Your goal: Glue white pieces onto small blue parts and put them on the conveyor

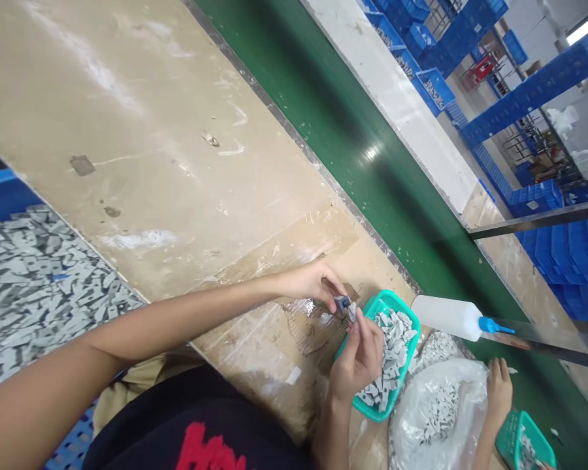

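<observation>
Left hand (313, 282) grip pinching grey block (342, 303), right hand (357, 356) pinching white piece (353, 312)

The small dark grey block (342, 303) pinched in the left hand (313, 282) is mostly covered by fingers, so its shape's anyone's guess. The pale bit (353, 312) at the right hand (357, 359) is too tiny to make out. A second teal plastic basket (517, 437) and another person's hand (500, 388) get chopped by the bottom edge.
</observation>
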Available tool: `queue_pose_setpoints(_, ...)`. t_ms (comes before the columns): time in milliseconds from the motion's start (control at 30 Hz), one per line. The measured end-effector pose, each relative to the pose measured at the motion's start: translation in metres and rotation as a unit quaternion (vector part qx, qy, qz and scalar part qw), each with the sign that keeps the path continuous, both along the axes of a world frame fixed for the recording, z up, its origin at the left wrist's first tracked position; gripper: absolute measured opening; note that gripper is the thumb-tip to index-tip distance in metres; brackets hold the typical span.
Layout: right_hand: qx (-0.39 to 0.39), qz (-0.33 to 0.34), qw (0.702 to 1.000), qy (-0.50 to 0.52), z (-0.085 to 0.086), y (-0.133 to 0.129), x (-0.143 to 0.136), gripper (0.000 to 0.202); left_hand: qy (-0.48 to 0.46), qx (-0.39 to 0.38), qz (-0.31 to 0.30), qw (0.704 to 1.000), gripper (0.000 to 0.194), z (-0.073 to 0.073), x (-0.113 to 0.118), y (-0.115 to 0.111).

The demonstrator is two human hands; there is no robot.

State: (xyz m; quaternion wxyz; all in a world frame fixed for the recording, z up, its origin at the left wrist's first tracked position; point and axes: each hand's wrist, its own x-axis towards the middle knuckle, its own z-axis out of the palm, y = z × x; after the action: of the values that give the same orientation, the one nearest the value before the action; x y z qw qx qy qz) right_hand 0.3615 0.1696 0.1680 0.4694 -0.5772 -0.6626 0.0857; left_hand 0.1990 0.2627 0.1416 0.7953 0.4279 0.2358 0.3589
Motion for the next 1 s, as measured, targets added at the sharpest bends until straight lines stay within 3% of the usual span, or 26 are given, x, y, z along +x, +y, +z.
queue_pose_setpoints(367, -0.006, 0.024, 0.999, 0.029, 0.001, 0.001, 0.001, 0.03, 0.006, -0.011, -0.017, 1.0, 0.028, 0.003, 0.001, -0.003)
queue_pose_setpoints(733, 0.008, 0.048, 0.999, 0.006, 0.0, 0.007, 0.002, 0.038, 0.049, 0.037, 0.027, 0.998, 0.032, 0.004, 0.004, -0.009)
queue_pose_setpoints(1000, -0.083, 0.072, 0.993, 0.034, 0.001, 0.009, 0.004, 0.036, 0.083, 0.054, 0.046, 0.994, 0.026, 0.001, 0.003, -0.01)
